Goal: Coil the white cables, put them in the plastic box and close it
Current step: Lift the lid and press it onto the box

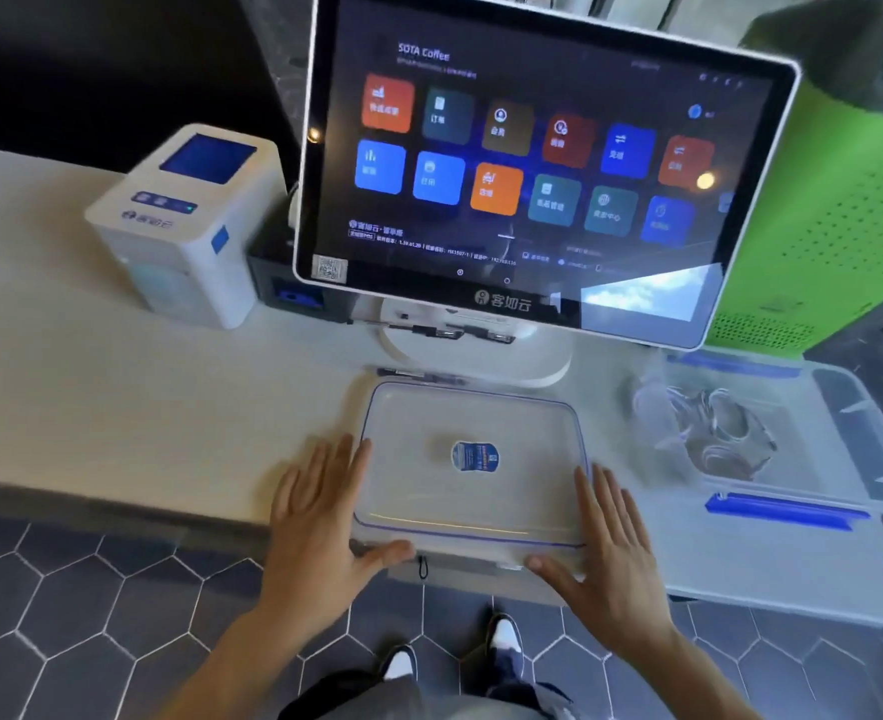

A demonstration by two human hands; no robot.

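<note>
Pictured midway through the job: flat, open left hand (320, 506) and right hand (611, 543) bracketing the loose lid (473, 462) at the worktop (117, 407) near edge, white cables (720, 433) coiled inside the unclosed plastic box (844, 407) at right.

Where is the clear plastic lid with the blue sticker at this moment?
In the head view the lid lies flat at the counter's near edge, directly before the monitor's stand, between the left hand and the right hand.
</note>
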